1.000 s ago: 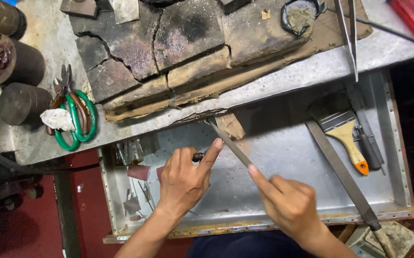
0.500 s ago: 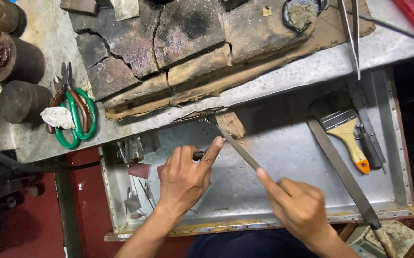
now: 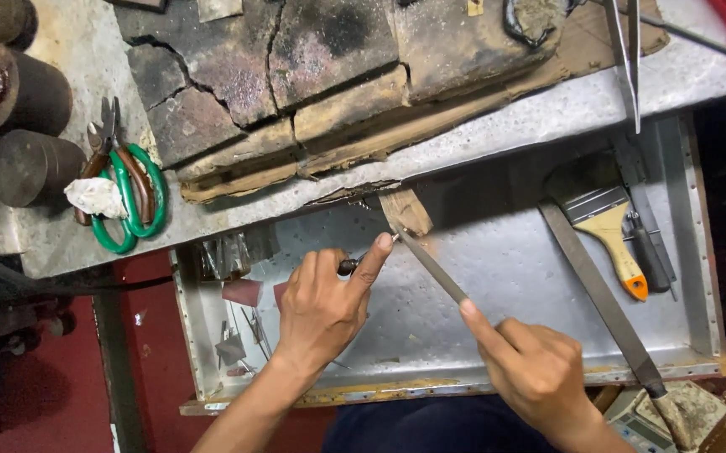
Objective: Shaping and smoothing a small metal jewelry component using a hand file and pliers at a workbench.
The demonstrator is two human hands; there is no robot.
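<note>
The right hand [image 3: 539,373] is closed around the near end of a slim metal file [image 3: 431,267], its forefinger stretched out along the blade, so the file runs up and away from it toward the left hand [image 3: 321,310]. The left hand is curled, pinching a small dark-handled piece [image 3: 348,266] between thumb and bent fingers, with its forefinger extended so the tip lies against the file's far end. What sits at that tip is too small to make out. Just beyond the left forefinger a small wooden peg [image 3: 406,210] juts from the edge of the bench, and the file's tip meets the work right beside it, over the open metal drawer [image 3: 497,277] under both hands. This looks like the filing step itself, mid-stroke; a further stroke would call for steady pressure from the right forefinger while the left keeps the piece braced against the peg, since a slip could send the blade into the left fingertip. Well to the right of the right hand lie a flat paintbrush [image 3: 602,226] and a long flat file [image 3: 602,298]; far left of the left hand rest green-handled pliers [image 3: 128,197].
</note>
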